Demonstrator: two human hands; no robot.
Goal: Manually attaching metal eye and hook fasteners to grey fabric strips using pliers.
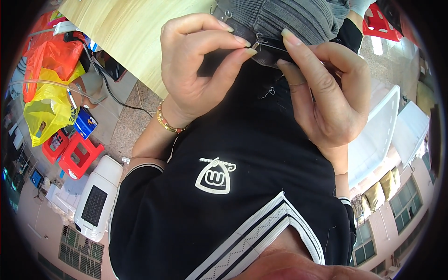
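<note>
A grey ribbed knit piece (298, 21) lies over the table's edge at the top, above my lap. Small metal loops, one a ring (228, 14), show along its dark border. My left hand (198, 60) pinches a small metal hook (255, 45) at that border between thumb and fingertips. Just to the right, my right hand (326, 84) is closed around the dark edge, and a thin needle-like piece (275, 47) runs from the hook toward its fingers. Whether it is a needle or taut thread I cannot tell. A loose white thread (268, 93) clings to my black shirt.
The light wooden table (121, 32) reaches up left. Beside it are a yellow plastic bag (49, 105), an orange bag (53, 60), red stools (79, 154) and a black cable (119, 100). A white machine-like case (99, 196) stands at left; white panels (378, 135) are at right.
</note>
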